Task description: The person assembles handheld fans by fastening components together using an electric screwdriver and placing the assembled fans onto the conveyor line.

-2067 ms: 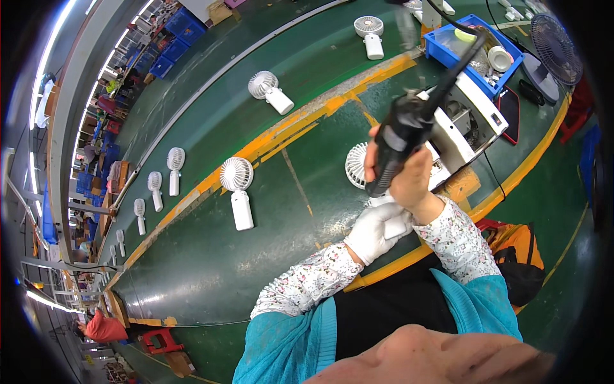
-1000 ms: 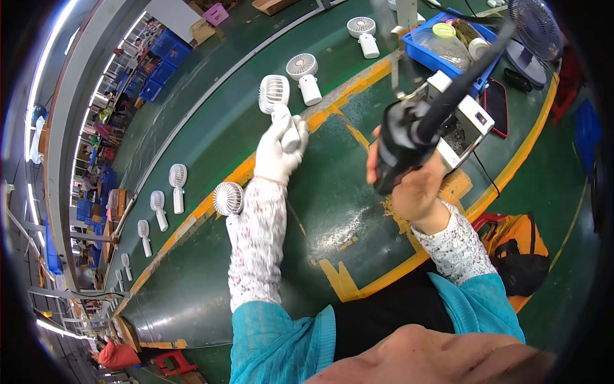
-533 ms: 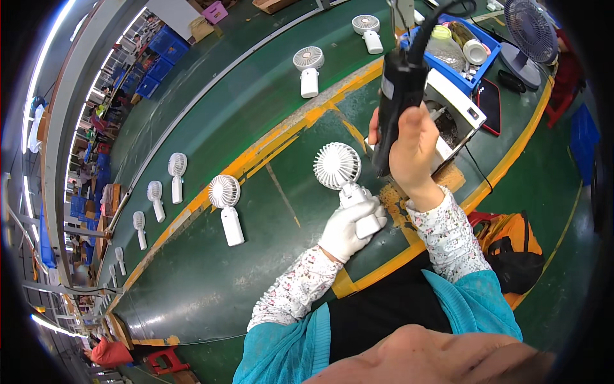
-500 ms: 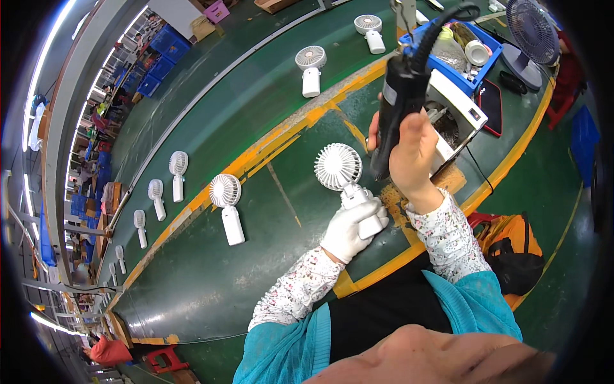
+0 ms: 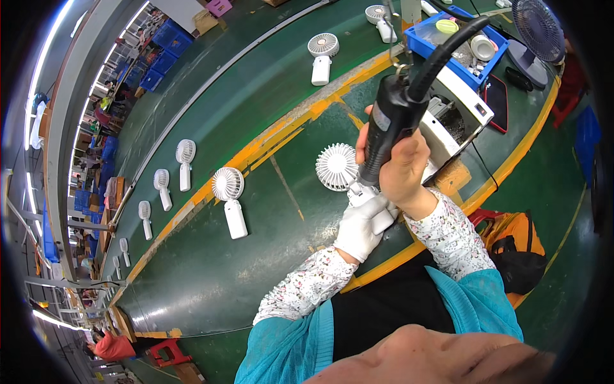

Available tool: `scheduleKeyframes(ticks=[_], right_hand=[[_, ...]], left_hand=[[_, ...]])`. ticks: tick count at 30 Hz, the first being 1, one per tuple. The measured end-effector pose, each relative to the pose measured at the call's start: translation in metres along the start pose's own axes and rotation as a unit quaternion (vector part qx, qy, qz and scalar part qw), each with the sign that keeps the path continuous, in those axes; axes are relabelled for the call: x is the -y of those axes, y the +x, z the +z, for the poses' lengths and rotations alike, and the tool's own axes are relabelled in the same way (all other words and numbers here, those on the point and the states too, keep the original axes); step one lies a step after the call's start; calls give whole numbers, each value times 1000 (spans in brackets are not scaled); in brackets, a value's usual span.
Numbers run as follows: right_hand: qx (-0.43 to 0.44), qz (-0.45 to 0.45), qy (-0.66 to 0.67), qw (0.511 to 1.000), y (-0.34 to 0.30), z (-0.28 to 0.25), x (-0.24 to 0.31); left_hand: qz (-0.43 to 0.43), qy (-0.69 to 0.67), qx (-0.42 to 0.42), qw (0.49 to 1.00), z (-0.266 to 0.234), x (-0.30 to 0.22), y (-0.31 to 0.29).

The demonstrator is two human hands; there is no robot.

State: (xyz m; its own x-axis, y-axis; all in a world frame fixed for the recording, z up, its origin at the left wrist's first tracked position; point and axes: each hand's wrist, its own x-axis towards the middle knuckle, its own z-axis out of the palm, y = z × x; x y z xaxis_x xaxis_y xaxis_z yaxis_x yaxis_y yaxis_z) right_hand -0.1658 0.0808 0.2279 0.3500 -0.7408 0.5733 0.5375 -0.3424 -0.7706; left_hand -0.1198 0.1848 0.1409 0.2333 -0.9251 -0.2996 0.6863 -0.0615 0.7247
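Note:
My left hand [image 5: 363, 232], in a white glove, is closed round the handle of a white handheld fan [image 5: 336, 168] on the green bench. The fan's round grille points away from me. In my bare right hand [image 5: 404, 168] is a black electric screwdriver [image 5: 391, 121], held upright with a thick cable at its top. Its lower end is at the neck of the fan, just above the gloved fingers; the tip itself is hidden. Another white fan [image 5: 236, 219] lies on the bench to the left.
More white fans [image 5: 321, 69] lie on the green conveyor belt [image 5: 256, 83] beyond the yellow edge. At right are a white box-shaped device [image 5: 462, 96], a blue bin [image 5: 441, 54] of parts, a black-and-red tablet-like object [image 5: 495, 102] and a desk fan [image 5: 534, 38].
My right hand has lowered the screwdriver onto the fan's neck. The fans on the belt have shifted toward the upper right. My left hand keeps its hold and has moved slightly right.

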Motion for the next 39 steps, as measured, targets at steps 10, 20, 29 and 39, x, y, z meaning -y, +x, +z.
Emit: scheduleKeyframes(ticks=[10, 20, 29, 39], right_hand=[[13, -46, -6, 999, -12, 2, -26], [75, -29, 54, 995, 4, -9, 11], [-64, -94, -206, 972, 25, -11, 18], [-11, 35, 21, 999, -7, 17, 13]], left_hand=[[253, 582, -1, 772, 7, -8, -9], [-163, -209, 71, 962, -9, -17, -3], [-165, -283, 40, 944, -3, -13, -4], [11, 83, 28, 996, -2, 1, -9]])
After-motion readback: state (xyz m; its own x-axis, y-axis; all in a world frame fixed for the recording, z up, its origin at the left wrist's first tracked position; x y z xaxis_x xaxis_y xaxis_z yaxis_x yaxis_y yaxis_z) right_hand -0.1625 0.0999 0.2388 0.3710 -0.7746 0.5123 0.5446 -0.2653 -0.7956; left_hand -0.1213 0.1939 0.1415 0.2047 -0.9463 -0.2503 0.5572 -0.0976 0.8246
